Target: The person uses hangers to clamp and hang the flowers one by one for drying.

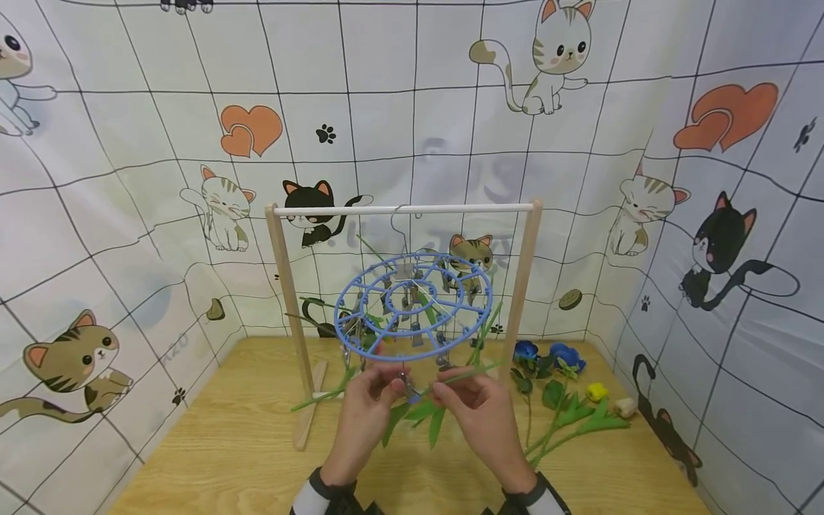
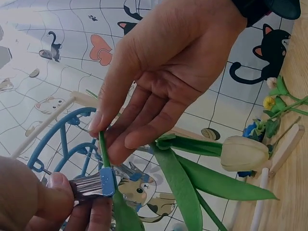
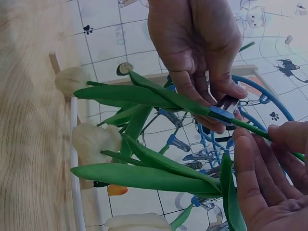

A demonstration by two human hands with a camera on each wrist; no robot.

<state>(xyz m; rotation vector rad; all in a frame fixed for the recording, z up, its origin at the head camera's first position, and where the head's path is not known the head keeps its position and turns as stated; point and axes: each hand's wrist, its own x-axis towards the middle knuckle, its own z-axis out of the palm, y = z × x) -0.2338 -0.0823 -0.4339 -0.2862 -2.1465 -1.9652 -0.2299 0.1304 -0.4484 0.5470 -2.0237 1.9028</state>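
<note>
Stem meets clip below the hanger's near rim.
Near, the left hand (image 1: 370, 400) pinches a blue-tipped metal clip (image 2: 108, 182); the right hand (image 1: 479, 404) pinches a green tulip stem (image 3: 250, 128) lying at that clip's tip. Best, I judge, to steady the clip and seat the stem squarely in its bite before letting go. Whether it bites already, I cannot tell. Farther off, overlapping clips blur together under the blue round hanger (image 1: 399, 358), hung from the wooden rack (image 1: 523, 272).
</note>
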